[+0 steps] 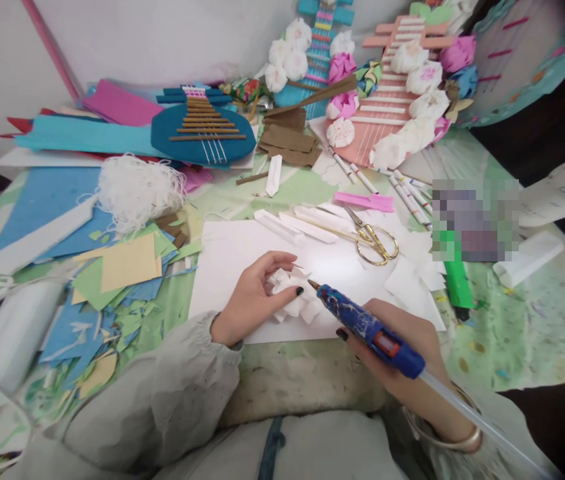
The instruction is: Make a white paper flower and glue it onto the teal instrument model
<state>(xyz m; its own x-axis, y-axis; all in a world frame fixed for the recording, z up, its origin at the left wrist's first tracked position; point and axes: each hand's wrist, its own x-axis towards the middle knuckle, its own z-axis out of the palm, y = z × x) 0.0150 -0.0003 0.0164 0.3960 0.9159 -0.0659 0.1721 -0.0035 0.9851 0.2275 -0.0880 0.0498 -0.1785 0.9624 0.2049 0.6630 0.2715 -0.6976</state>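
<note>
The right hand (407,333) grips a blue glue gun (357,317), its tip just beside the white paper flower (290,303) that the left hand (255,290) clasps over a white sheet (227,250). Beyond lie gold-handled scissors (365,235); farther back, a pink lute-shaped model (355,141).

The glue gun (370,327) has a glossy blue plastic body and a metallic tip (314,285), with a smooth, translucent glue stick (482,418). The petal cluster (309,308) looks like crinkled matt paper, the white sheet (235,250) beneath it smoother. The scissors (364,233) are polished, gold-toned metal; the string heap (137,190) is matt and fibrous.
</note>
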